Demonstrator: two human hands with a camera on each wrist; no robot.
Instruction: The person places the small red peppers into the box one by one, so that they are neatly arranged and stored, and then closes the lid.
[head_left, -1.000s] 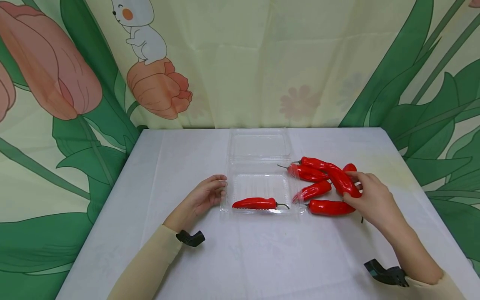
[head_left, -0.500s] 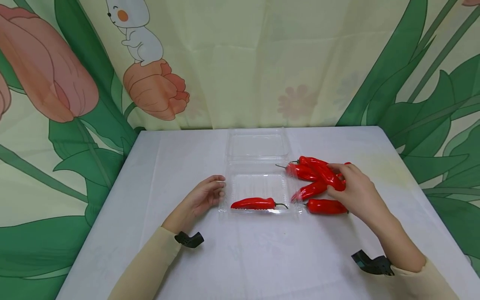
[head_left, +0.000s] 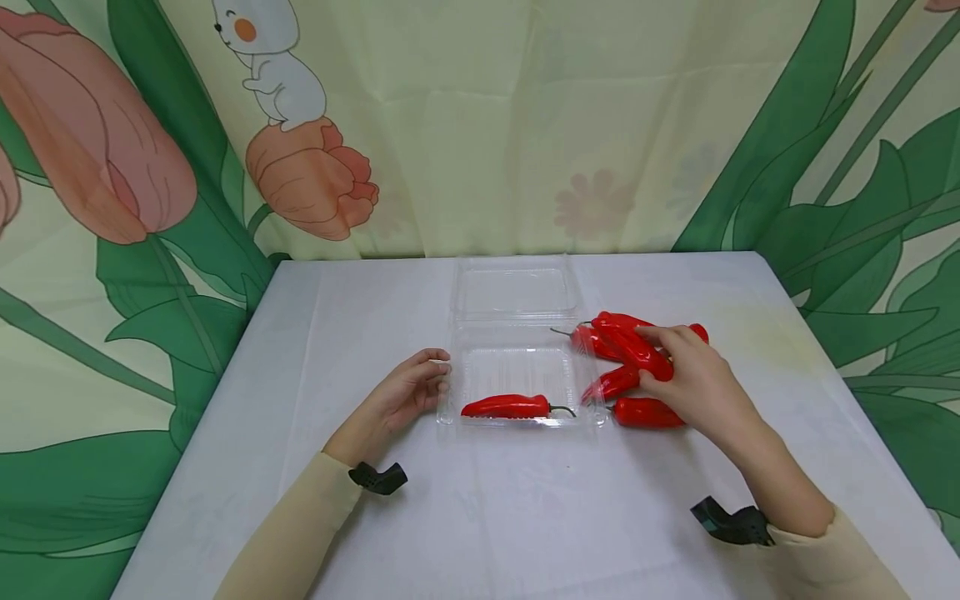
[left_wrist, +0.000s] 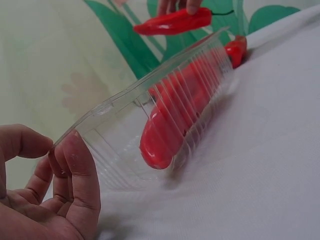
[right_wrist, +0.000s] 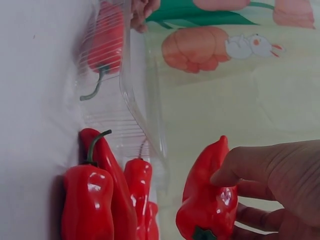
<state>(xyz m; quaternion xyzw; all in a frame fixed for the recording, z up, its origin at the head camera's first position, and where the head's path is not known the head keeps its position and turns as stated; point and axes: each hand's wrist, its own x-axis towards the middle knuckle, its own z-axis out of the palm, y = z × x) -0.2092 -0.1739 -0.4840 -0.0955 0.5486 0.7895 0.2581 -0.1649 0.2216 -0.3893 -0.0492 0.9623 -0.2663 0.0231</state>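
Note:
A red chili pepper is pinched between the thumb and fingers of my right hand. In the right wrist view this held pepper hangs raised, its green stem end low in the picture. My left hand is at the left side of a clear plastic clamshell box, whose lid lies folded back. Seen from the left wrist, thumb and fingers pinch the box rim. One red pepper lies inside, along the near wall, stem to the right.
Several red peppers lie on the table right of the box, among them one at the near side and one against the box's right wall. A white cloth covers the table; a printed curtain hangs behind it.
My right hand has moved left with the pepper, over the other peppers and closer to the box. My left hand stays at the box's left side.

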